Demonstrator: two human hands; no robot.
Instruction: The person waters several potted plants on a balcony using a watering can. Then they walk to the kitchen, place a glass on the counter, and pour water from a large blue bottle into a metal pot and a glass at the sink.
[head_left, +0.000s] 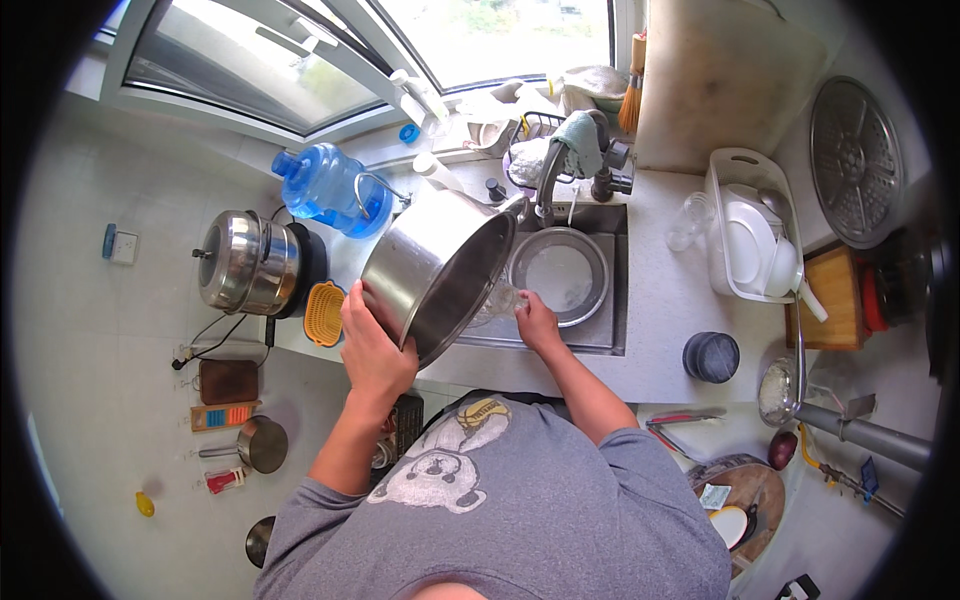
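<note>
A large stainless steel pot (442, 262) is tilted on its side over the left part of the sink, its mouth towards the lower right. My left hand (377, 345) grips the pot near its rim. Beneath the pot's edge, my right hand (537, 321) holds a clear glass or plastic vessel (504, 300), partly hidden by the pot. To the right of that vessel, a round metal basin (559, 247) rests in the sink (616, 300). A dark faucet (553, 176) with a pale green cloth (583, 146) draped on it arches above the sink.
A blue water jug (337, 187), a yellow plastic basket (325, 313) and a lidded steel pot (251, 262) stand on the left. On the right are a white dish rack (720, 262) with dishes, a clear jar (690, 221) and a dark round container (710, 358). An open window (262, 67) juts inward.
</note>
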